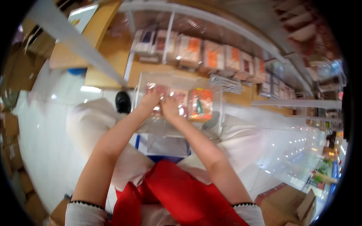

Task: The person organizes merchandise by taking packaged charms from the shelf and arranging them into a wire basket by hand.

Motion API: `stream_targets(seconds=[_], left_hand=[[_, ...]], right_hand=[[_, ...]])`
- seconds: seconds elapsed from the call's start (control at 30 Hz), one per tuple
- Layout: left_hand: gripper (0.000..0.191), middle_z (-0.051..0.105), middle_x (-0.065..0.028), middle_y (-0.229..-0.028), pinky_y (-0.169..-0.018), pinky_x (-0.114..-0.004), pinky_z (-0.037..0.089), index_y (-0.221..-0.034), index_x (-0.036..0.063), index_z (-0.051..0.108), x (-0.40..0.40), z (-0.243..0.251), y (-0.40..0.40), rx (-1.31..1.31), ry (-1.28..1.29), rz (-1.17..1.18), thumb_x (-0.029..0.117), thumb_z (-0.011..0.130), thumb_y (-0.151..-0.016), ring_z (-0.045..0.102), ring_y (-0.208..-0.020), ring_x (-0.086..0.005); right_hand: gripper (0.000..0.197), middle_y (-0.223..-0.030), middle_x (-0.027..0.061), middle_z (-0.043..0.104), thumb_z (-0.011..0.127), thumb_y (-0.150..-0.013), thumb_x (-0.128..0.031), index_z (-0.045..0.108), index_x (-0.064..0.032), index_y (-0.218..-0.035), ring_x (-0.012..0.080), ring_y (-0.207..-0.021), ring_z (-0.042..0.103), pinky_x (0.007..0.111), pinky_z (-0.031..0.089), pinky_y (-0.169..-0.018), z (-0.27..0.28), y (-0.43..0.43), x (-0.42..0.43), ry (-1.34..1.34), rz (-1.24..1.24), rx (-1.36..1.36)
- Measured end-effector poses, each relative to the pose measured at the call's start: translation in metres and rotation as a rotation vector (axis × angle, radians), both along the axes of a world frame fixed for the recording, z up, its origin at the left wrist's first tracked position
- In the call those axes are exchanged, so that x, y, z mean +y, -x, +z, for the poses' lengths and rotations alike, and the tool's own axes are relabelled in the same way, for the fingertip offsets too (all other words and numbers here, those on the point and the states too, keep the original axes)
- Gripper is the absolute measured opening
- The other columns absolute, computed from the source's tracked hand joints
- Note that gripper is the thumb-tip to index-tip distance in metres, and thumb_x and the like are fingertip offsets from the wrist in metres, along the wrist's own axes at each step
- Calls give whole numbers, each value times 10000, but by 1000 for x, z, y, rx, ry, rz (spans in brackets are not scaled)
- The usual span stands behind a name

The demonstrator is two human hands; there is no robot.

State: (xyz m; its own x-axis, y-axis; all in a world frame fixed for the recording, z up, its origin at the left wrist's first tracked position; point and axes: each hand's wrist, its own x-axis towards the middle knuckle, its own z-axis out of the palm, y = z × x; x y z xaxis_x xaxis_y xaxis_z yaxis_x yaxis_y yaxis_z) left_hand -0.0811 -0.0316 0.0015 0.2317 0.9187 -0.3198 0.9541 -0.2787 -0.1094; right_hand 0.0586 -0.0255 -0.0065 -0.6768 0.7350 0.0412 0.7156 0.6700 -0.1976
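A see-through mesh-sided basket [158, 127] stands before me, between my knees. Glossy plastic-wrapped packs lie side by side in it. My left hand [150, 99] touches the reddish pack [162, 88] at the left. Close beside it, my right hand [170, 108] reaches over the gap between that pack and the pink-and-white middle pack [182, 97]. Blur hides whether the fingers grip either pack. To the right of my hands lies an orange pack [208, 99] with a green figure on its front, untouched.
Orange-and-white packs [213, 56] line a wooden shelf [167, 69] behind the basket. White wire hooks [227, 83] lie on its edge. A slanting white post [82, 46] rises at left. Cardboard boxes stand at left [11, 152] and lower right [280, 203].
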Motion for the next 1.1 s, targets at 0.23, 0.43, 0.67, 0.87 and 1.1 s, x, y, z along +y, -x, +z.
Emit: stream_targets(seconds=[0.23,0.43,0.67,0.87,1.1], left_hand=[[848,345,-204,-1297,-902,-400,428,-1211,-3,400,-1,48,-8,-181,80,117,281,802,-520,411,-1167,-369],[589,476,-165,-1224,-882,-401,431,-1153,50,522,19,180,-47,-369,284,113,328,727,-676,502,-1085,-316],[248,551,-110,-1071,-799,-280,438,-1093,41,534,131,390,-109,-1634,-593,-124,143,524,-867,553,-940,-177],[408,543,-84,-1056,-923,-291,340,-1121,12,492,326,453,-114,-1735,-931,227,357,395,-927,489,-1001,-173],[541,626,-84,-860,-779,-306,428,-897,18,600,312,481,-140,-2148,-10,49,444,270,-937,572,-793,-160]], right_hand=[[541,-1321,202,359,587,-781,-208,410,-11,-1254,389,-1196,370,427,343,-976,111,-38,21,386,40,185],[356,-1028,121,604,571,-820,-162,523,-27,-1145,239,-921,591,330,457,-808,351,-137,57,225,63,734],[224,-913,120,605,476,-872,-142,574,40,-960,188,-852,575,271,434,-778,561,-192,100,-523,174,933],[420,-1066,173,537,351,-944,-331,531,37,-1033,248,-990,512,308,385,-873,585,-157,188,-62,-17,322],[399,-1119,212,509,377,-919,-300,519,40,-1071,341,-1066,465,378,357,-917,557,-174,202,-324,72,373]])
